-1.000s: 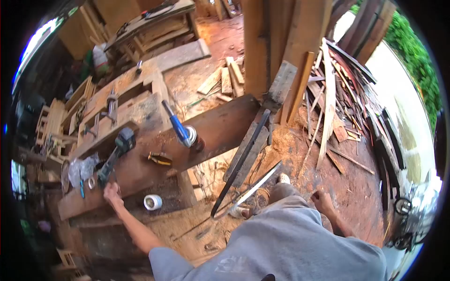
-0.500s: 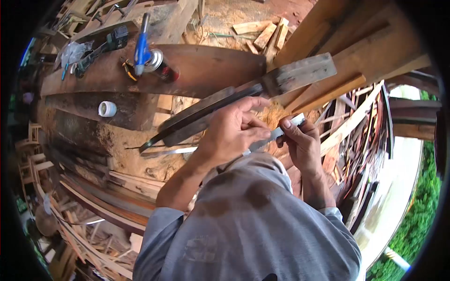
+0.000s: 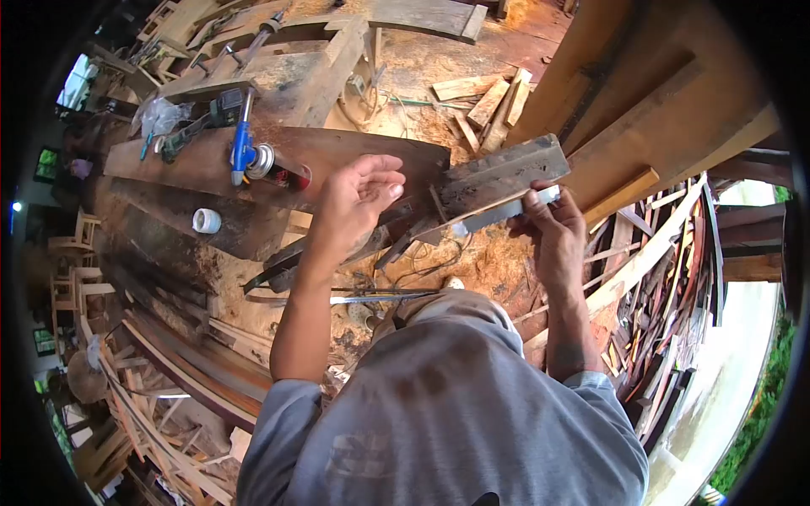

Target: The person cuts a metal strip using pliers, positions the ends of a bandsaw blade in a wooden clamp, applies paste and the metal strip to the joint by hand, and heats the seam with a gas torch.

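My right hand [image 3: 550,223] is closed on one end of a narrow grey-white strip [image 3: 496,216], pinching it between thumb and fingers. The strip's other end points left, and its material is unclear. Just behind it lies a thick dark plank end [image 3: 506,175] on the bench. My left hand [image 3: 361,198] is raised to the left of the plank, fingers loosely apart with nothing in them. A blue-headed blow torch [image 3: 243,153] on a dark red gas can [image 3: 291,175] lies beyond the left hand. An open white jar [image 3: 206,221] stands on a dark board further left.
A wide brown board [image 3: 194,152] bears a green cordless tool [image 3: 198,126] and a clear plastic bag [image 3: 160,114]. Large planks [image 3: 650,118] lean at the upper right, above a heap of thin offcuts [image 3: 666,312]. Short wood blocks [image 3: 489,101] and sawdust lie on the ground.
My left hand has come away from the strip, moving left and opening. My right hand still holds the strip, slightly further right. The view has shifted, showing more ground ahead.
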Tool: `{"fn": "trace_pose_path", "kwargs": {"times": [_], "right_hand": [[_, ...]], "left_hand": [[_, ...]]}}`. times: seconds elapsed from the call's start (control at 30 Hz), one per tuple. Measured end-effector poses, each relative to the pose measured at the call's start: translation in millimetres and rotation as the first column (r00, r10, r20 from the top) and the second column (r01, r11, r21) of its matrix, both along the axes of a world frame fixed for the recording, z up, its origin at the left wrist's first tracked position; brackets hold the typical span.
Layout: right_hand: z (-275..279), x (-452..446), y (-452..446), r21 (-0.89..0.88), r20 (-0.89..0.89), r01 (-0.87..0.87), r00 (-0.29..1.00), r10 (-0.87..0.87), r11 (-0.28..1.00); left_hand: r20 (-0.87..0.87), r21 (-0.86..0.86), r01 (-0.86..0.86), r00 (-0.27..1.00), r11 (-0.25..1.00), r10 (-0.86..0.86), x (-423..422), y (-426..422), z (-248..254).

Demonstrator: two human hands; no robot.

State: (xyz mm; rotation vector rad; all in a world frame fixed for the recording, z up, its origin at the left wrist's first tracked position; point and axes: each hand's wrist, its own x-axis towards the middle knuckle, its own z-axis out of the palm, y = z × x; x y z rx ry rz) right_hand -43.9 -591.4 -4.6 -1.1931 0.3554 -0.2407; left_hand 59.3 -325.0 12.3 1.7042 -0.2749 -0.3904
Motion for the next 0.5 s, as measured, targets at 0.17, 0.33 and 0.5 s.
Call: {"fn": "trace_pose_path", "kwargs": {"times": [0.17,0.33,0.5], "right_hand": [[49.8,21.0,26.0,-0.486,0.093,-0.128,0.976,0.197,0.864],[90.0,33.4,50.8,-0.860,0.494,0.495,0.742,0.453,0.128],[51.4,26.8,63.0,-0.894,0.351,0.447,0.752,0.558,-0.041]], "left_hand": [[0.202,-0.004,0.249,0.949,0.969,-0.243,-14.2,-30.5,48.9],[0.214,-0.162,0.037,0.977,0.986,-0.002,-18.4,-14.2,79.3],[-0.059,-0.391,-0.057,0.998,0.919,0.037,-40.1,-3.0,67.3]]}}
